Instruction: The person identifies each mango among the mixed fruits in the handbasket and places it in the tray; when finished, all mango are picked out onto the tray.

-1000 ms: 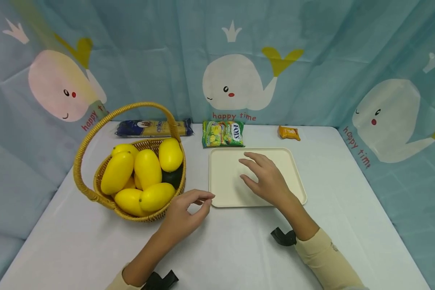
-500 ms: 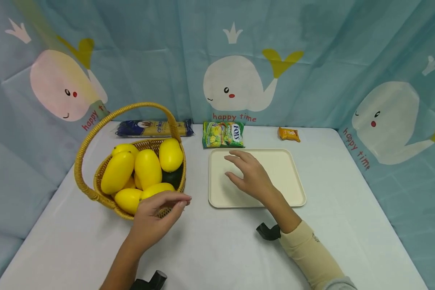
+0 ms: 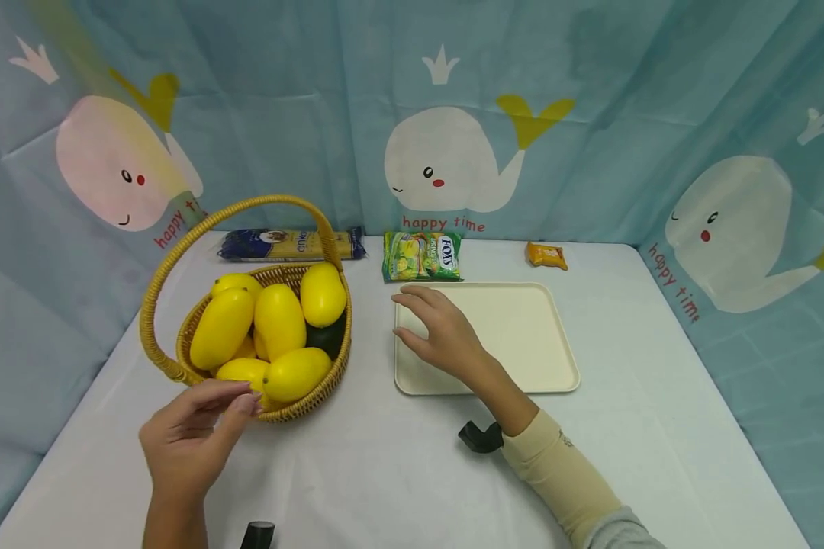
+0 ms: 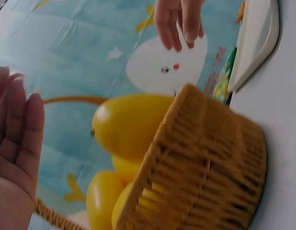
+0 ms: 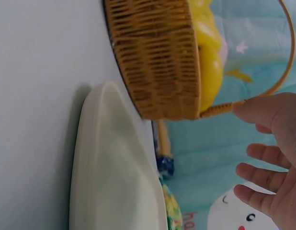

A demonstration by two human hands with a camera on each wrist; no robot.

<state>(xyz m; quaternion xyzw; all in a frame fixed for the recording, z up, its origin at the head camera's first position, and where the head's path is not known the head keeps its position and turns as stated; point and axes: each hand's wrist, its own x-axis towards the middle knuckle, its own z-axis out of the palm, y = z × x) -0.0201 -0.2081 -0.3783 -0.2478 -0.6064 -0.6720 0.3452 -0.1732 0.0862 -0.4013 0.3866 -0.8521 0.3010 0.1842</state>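
A wicker basket (image 3: 316, 400) with a tall arched handle (image 3: 152, 305) stands on the left of the table, heaped with several yellow mangoes (image 3: 279, 320). One dark green item (image 3: 326, 337) shows at its right inner side. My left hand (image 3: 188, 435) hovers at the basket's near left rim, fingers loosely bent and thumb close to the fingertips, holding nothing. Over the left part of a cream tray (image 3: 508, 335) my right hand (image 3: 439, 328) hangs with fingers spread toward the basket, also holding nothing. In the right wrist view, that hand's thumb (image 5: 256, 112) overlaps the basket handle.
Behind the basket lies a blue and yellow pasta packet (image 3: 291, 243). A green FOX'S candy bag (image 3: 422, 255) sits behind the tray, and a small orange wrapped snack (image 3: 546, 255) at the back right. A whale-print curtain (image 3: 357, 114) encloses the table.
My left hand has moved left, from between basket and tray to the basket's near left side. My right hand has shifted left across the tray. Basket and packets stay put.
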